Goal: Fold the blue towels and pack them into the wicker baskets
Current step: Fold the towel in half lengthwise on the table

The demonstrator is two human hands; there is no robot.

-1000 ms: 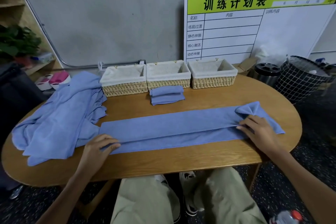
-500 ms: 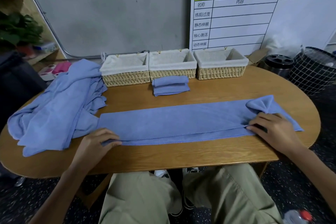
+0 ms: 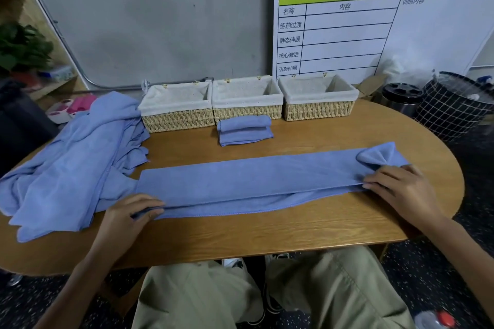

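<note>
Near edge of towel point(image 3: 248, 181) now drawn tighter along its fold. Left hand point(image 3: 128, 218) pinches left end; right hand point(image 3: 401, 189) grips bunched right end.

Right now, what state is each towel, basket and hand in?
long towel: folded into a strip, flat on the table, right end bunched.
left hand: pinches the strip's near left corner.
right hand: fingers curled on the strip's right end.
folded towel: folded, on the table before the middle basket.
towel pile: unfolded, heaped at left.
left basket: no towel visible inside.
middle basket: no towel visible inside.
right basket: no towel visible inside.
</note>
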